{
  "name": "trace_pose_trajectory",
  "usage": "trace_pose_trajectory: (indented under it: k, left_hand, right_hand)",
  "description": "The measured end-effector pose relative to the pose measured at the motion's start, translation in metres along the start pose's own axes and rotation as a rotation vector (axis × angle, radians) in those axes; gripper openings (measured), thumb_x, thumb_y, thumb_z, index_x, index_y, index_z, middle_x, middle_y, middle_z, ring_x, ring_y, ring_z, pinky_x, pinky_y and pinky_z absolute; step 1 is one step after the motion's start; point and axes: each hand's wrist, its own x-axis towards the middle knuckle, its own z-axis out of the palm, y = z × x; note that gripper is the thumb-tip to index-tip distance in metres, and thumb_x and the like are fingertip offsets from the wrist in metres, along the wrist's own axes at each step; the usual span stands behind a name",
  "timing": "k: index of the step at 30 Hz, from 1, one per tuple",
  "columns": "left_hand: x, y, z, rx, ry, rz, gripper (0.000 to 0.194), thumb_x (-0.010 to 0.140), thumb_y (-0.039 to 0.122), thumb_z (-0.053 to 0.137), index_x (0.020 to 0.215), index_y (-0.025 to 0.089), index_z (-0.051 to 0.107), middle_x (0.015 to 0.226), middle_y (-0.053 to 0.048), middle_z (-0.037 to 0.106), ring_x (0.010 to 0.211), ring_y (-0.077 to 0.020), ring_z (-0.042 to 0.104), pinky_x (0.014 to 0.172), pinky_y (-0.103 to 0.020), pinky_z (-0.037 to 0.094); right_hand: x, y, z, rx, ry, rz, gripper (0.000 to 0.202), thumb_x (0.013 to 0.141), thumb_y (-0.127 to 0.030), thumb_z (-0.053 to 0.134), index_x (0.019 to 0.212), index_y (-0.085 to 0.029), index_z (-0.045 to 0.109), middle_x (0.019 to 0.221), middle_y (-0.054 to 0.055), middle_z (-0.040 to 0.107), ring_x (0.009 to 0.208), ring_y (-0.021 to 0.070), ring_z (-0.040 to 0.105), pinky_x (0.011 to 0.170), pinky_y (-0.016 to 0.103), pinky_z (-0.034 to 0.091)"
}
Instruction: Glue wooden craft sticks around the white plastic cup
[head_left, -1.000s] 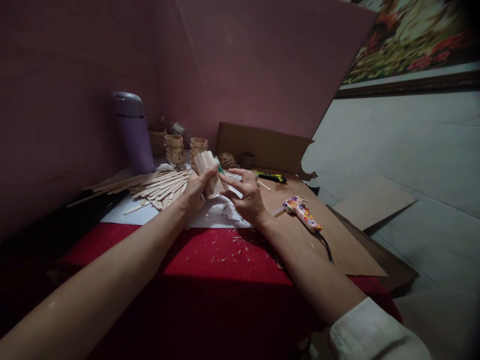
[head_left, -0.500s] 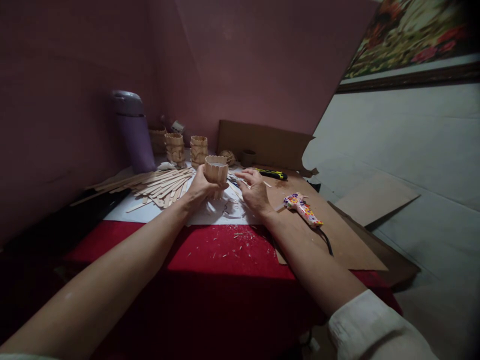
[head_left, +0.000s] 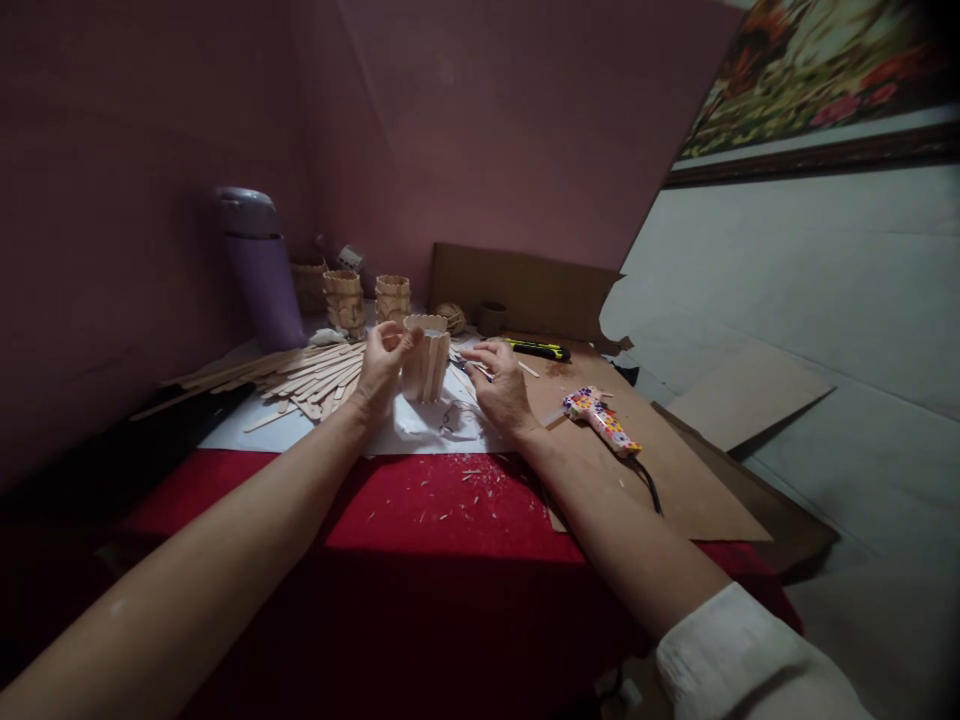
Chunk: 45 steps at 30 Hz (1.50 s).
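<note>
A cup covered in upright wooden craft sticks [head_left: 427, 372] stands on white paper [head_left: 390, 437] near its front edge. My left hand [head_left: 384, 362] is at the cup's left side, thumb and fingertips at its upper rim. To the right of the cup, my right hand [head_left: 499, 385] hovers low with its fingers apart, over small stick pieces and something dark that I cannot make out. A fan of loose craft sticks [head_left: 330, 378] lies left of my left hand.
Behind are two stick-covered cups [head_left: 344, 302] [head_left: 393, 298], a twine ball [head_left: 452, 318] and a purple bottle [head_left: 262, 285]. On the cardboard [head_left: 675, 490] at right lie a yellow-black cutter [head_left: 541, 350] and a flowered glue gun [head_left: 602, 422]. Wood scraps dot the red cloth [head_left: 420, 520].
My left hand has moved from gripping the cup's lower side to its upper left rim. The cup has come down onto the paper. My right hand has barely moved.
</note>
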Motion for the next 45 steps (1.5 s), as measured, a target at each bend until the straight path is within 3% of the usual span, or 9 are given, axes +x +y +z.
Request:
trace_pose_trajectory:
  k: [4,7,16,23,29,33,37,41,45]
  left_hand:
    - [-0.0028,0.0016,0.0056,0.108,-0.001,0.027,0.091,0.03,0.029,0.096,0.108,0.021,0.048,0.1,-0.004,0.061,0.096,-0.0251,0.062,0.084,-0.036,0.048]
    - [-0.0046,0.0029,0.0065,0.139,-0.016,0.027,0.082,0.033,0.022,0.092,0.103,0.02,0.05,0.099,-0.004,0.061,0.094,-0.0237,0.061,0.085,-0.036,0.048]
    - [-0.0033,0.0012,0.0008,0.06,-0.144,0.028,0.059,0.046,0.016,0.069,0.102,0.02,0.053,0.095,-0.004,0.061,0.087,-0.022,0.057,0.077,-0.034,0.046]
    - [-0.0056,0.0027,0.0046,0.206,-0.138,0.008,0.068,0.037,0.012,0.084,0.097,0.02,0.052,0.091,-0.002,0.059,0.086,-0.0216,0.055,0.075,-0.032,0.044]
    - [-0.0026,-0.002,0.0026,0.237,-0.162,-0.019,0.061,0.039,0.014,0.085,0.093,0.017,0.057,0.084,-0.001,0.063,0.076,-0.0185,0.056,0.065,-0.029,0.043]
    - [-0.0023,-0.0019,0.0023,0.16,-0.124,-0.035,0.062,0.039,0.018,0.088,0.094,0.016,0.058,0.084,-0.002,0.066,0.072,-0.0172,0.058,0.064,-0.028,0.045]
    - [-0.0036,0.0019,0.004,-0.032,-0.163,-0.057,0.06,0.047,0.022,0.087,0.1,0.017,0.059,0.081,-0.002,0.067,0.069,-0.0159,0.061,0.065,-0.028,0.047]
    - [-0.0041,0.0063,0.0052,-0.155,-0.179,-0.09,0.058,0.051,0.018,0.081,0.105,0.018,0.06,0.073,0.002,0.064,0.063,-0.0135,0.058,0.062,-0.027,0.046]
    - [-0.0005,0.0048,0.0023,-0.118,-0.193,-0.052,0.069,0.046,0.01,0.076,0.112,0.02,0.059,0.081,0.001,0.067,0.07,-0.0162,0.062,0.069,-0.029,0.047]
  right_hand:
    - [-0.0013,-0.0005,0.0006,-0.013,-0.012,0.0,0.021,0.087,-0.016,0.064,0.1,-0.023,0.079,0.109,0.011,0.067,0.108,0.0265,0.062,0.096,0.047,0.052]
    - [-0.0015,-0.0005,0.0008,-0.011,-0.004,-0.004,0.021,0.086,-0.015,0.066,0.1,-0.025,0.079,0.109,0.01,0.067,0.107,0.0258,0.062,0.097,0.046,0.051]
    - [-0.0011,0.0008,0.0017,-0.007,-0.015,-0.02,0.019,0.086,-0.017,0.067,0.099,-0.024,0.08,0.107,0.011,0.068,0.105,0.026,0.062,0.096,0.046,0.052]
    - [-0.0012,0.0007,0.0028,0.008,-0.022,-0.031,0.02,0.086,-0.016,0.066,0.099,-0.023,0.079,0.107,0.011,0.069,0.105,0.0255,0.063,0.099,0.047,0.051]
    - [-0.0013,0.0003,0.0027,0.004,-0.029,-0.038,0.02,0.086,-0.015,0.068,0.098,-0.025,0.08,0.108,0.01,0.07,0.106,0.0255,0.064,0.099,0.047,0.051]
    - [-0.0009,-0.001,0.0006,0.008,-0.04,-0.04,0.021,0.087,-0.016,0.066,0.101,-0.024,0.079,0.109,0.01,0.07,0.107,0.025,0.064,0.1,0.046,0.051]
    - [-0.0007,-0.0025,-0.0009,0.016,-0.029,-0.045,0.021,0.088,-0.015,0.064,0.101,-0.023,0.079,0.108,0.011,0.07,0.107,0.0248,0.064,0.1,0.045,0.051]
    - [-0.0009,-0.0047,-0.0014,0.041,-0.02,-0.054,0.023,0.09,-0.014,0.061,0.101,-0.023,0.079,0.108,0.01,0.07,0.107,0.0242,0.064,0.099,0.044,0.051]
    - [-0.001,-0.0066,-0.003,0.047,-0.01,-0.069,0.022,0.089,-0.015,0.063,0.1,-0.025,0.08,0.107,0.009,0.07,0.107,0.0242,0.064,0.099,0.045,0.051]
